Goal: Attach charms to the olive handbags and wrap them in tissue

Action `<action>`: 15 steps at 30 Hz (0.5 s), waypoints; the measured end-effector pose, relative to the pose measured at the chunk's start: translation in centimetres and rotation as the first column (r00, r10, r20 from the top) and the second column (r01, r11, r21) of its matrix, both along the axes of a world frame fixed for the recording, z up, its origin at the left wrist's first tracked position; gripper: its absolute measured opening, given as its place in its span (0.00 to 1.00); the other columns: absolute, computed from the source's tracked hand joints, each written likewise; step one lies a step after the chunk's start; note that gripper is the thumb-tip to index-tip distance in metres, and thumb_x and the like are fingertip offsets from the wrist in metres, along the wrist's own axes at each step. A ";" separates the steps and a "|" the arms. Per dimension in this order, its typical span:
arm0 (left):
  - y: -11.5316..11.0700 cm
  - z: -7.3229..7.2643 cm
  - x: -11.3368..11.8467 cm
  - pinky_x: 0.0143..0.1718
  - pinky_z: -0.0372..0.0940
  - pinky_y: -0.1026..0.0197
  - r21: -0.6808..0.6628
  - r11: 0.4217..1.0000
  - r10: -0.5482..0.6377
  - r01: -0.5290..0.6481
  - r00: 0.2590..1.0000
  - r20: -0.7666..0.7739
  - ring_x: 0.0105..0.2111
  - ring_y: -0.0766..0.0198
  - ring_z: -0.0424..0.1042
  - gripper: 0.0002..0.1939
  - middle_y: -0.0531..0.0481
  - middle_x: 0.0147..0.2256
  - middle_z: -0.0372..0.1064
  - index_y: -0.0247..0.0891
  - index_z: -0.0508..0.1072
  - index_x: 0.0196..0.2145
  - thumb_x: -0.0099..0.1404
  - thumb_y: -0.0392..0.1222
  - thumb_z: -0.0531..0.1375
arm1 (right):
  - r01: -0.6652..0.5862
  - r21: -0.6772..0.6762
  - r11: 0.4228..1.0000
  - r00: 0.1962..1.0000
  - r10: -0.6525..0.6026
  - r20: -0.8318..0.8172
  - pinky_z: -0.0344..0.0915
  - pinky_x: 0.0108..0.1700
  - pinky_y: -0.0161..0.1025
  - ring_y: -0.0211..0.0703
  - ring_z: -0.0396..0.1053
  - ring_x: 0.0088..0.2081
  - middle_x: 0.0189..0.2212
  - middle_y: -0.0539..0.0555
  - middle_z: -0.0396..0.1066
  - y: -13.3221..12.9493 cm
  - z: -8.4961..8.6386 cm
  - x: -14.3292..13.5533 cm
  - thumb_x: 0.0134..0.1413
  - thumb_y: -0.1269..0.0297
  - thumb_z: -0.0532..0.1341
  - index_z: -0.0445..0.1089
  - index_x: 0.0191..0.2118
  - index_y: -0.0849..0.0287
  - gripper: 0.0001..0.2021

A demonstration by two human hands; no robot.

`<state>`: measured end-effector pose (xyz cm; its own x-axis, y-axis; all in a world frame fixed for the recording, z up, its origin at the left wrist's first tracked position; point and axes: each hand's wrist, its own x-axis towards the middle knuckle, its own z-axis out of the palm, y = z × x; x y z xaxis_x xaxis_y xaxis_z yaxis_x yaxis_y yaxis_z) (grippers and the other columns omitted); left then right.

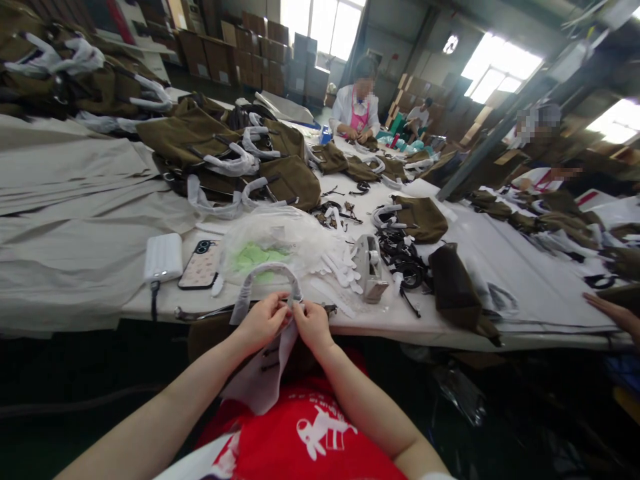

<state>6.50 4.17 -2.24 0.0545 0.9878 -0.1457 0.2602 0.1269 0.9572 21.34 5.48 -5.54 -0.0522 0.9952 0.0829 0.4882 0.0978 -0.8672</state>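
Close to my body at the table's edge is an olive-brown bag (204, 337); most of it is hidden behind my arms. Its arched handle (273, 269) is covered in thin white wrapping, and a loose white sheet (263, 383) hangs down toward my lap. My left hand (267, 319) pinches the wrapping at the right side of the handle. Right beside it, my right hand (313, 325) has thumb and fingers closed on the same wrapped handle. The fingertips of both hands nearly meet there.
A clear plastic bag (295, 233), white strips (337, 263) and a tape dispenser (371, 270) lie ahead. A phone (200, 265) and a white power bank (163, 257) are on the left. Olive bags (290, 180) are piled beyond. A co-worker (356, 110) sits across; another person's hand (610, 312) shows right.
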 end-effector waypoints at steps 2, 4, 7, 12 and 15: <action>0.1 0.4 -0.7 0.32 0.65 0.58 -0.019 0.999 0.030 -0.031 0.995 -0.091 0.29 0.56 0.72 0.18 0.49 0.28 0.74 0.37 0.73 0.38 0.54 0.52 0.63 | -0.003 -0.003 1.000 0.996 0.002 -0.086 0.52 0.25 0.33 0.36 0.56 0.21 0.15 0.46 0.58 -0.1 -0.1 0.1 0.56 0.53 0.53 0.60 0.17 0.57 0.20; 0.1 0.6 -0.9 0.30 0.64 0.59 -0.142 0.990 -0.027 0.016 0.997 -0.072 0.28 0.56 0.71 0.19 0.49 0.26 0.73 0.37 0.74 0.30 0.50 0.57 0.66 | -0.020 -0.039 0.999 0.981 0.012 -0.191 0.51 0.24 0.32 0.35 0.54 0.21 0.15 0.45 0.56 -0.2 0.0 0.2 0.56 0.52 0.53 0.59 0.18 0.58 0.21; 0.0 -0.1 -0.4 0.30 0.66 0.59 -0.394 0.897 -0.084 0.199 0.953 0.291 0.27 0.57 0.72 0.22 0.48 0.27 0.75 0.35 0.76 0.31 0.49 0.58 0.68 | -0.032 -0.084 0.996 0.959 0.007 -0.284 0.49 0.23 0.32 0.34 0.52 0.21 0.15 0.45 0.53 -0.1 0.2 0.3 0.55 0.50 0.54 0.58 0.18 0.58 0.21; 0.4 -2.0 0.7 0.28 0.66 0.62 -0.494 0.844 0.073 0.206 0.870 0.488 0.24 0.60 0.72 0.22 0.46 0.24 0.75 0.32 0.77 0.28 0.39 0.51 0.74 | -0.017 -0.121 0.992 0.962 -0.017 -0.274 0.48 0.22 0.32 0.33 0.52 0.20 0.14 0.45 0.54 0.0 0.3 0.5 0.55 0.51 0.55 0.58 0.16 0.58 0.22; 0.7 -2.0 0.5 0.23 0.64 0.63 -0.464 0.872 0.098 0.154 0.874 0.476 0.21 0.63 0.70 0.24 0.48 0.22 0.75 0.32 0.77 0.28 0.37 0.52 0.74 | -0.082 -0.208 0.975 0.974 0.034 -0.223 0.51 0.22 0.32 0.34 0.55 0.19 0.13 0.45 0.57 0.1 0.6 0.6 0.57 0.49 0.55 0.61 0.17 0.58 0.23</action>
<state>7.03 4.84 -4.27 0.2671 0.7974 -0.5411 -0.1937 0.5944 0.7805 21.91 5.59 -4.90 -0.1146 0.9865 -0.1168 0.2849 -0.0800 -0.9552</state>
